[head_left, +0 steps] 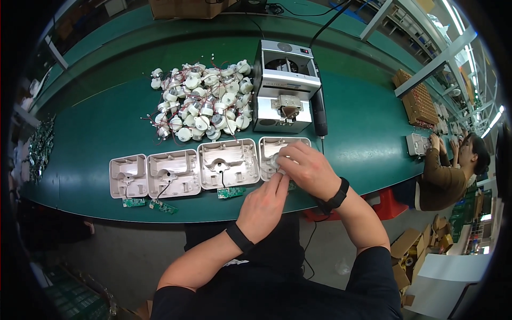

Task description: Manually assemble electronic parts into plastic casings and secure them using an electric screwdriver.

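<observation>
Both hands meet over the rightmost of a row of white plastic housings [288, 142]. My right hand [309, 169] is closed, its fingertips pinching at a small whitish round part [274, 161] inside the housing; it resembles the motors in the pile, but the fingers cover much of it. My left hand [263, 209] comes in from below with its fingers pressed together, the tips against the right fingers; what they grip is hidden. A bit of green circuit board shows under the right hand. To the left stand three more housings, the closest one [240, 154] with a green circuit board [230, 192] on a black cable.
A heap of white motors with red wires [202, 101] lies behind the housings. Right of it stands a silver-and-black machine [285, 88], with a black power screwdriver [319, 114] hanging beside it. A co-worker [448, 170] sits farther right, near a brown carton [418, 101].
</observation>
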The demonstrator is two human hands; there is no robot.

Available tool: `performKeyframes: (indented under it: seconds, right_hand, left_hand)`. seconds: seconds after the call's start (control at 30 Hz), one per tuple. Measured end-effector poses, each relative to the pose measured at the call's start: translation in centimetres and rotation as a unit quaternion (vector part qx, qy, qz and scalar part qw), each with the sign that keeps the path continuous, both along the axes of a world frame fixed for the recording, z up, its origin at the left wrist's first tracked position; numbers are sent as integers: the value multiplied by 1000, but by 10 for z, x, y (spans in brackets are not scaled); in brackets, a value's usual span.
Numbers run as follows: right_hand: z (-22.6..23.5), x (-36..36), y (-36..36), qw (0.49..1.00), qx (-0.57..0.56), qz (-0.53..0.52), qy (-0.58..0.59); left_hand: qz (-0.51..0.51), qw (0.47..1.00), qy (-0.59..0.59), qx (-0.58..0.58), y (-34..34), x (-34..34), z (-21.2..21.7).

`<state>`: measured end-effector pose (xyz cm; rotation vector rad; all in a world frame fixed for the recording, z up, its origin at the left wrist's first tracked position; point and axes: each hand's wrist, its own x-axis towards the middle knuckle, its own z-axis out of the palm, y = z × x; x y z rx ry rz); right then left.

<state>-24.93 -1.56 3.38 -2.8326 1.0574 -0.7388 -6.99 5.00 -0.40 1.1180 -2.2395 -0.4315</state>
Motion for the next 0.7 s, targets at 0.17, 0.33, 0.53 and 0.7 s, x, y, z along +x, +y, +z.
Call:
performKeyframes:
  seconds: [0.17, 0.33, 0.53, 0.7]
  right_hand:
    - [2, 4, -2, 1000, 1, 5, 6]
    - [12, 3, 6, 999, 16, -7, 28]
    - [0, 8, 1, 999, -30, -31, 20]
    - [-17, 7, -3, 998, -13, -42, 39]
  left_hand:
    - [-11, 999, 22, 37, 1, 3, 3]
    - [-36, 996, 52, 55, 4, 24, 31]
    - [26, 999, 33, 25, -26, 97, 69]
    - [139, 990, -1, -24, -63, 161, 84]
